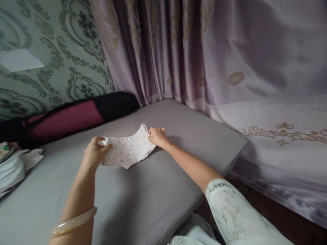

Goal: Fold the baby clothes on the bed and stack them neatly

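A small white garment with a faint speckled print (pixel 129 149) is stretched out between my two hands, over the grey sheet. It looks like a pair of small shorts or underpants, though I cannot tell for sure. My left hand (pixel 95 151) pinches its left end between thumb and fingers. At the upper right edge, my right hand (pixel 157 136) is closed on the cloth. The garment's lower edge hangs close to the bed; whether it touches the sheet I cannot tell.
The grey-sheeted mattress (pixel 163 194) spans the middle, its corner and edge at right. A long black and maroon bag (pixel 68 119) lies along the patterned wall. Some crumpled clothes (pixel 15 170) sit at far left. Purple curtains (pixel 158 51) hang behind the bed.
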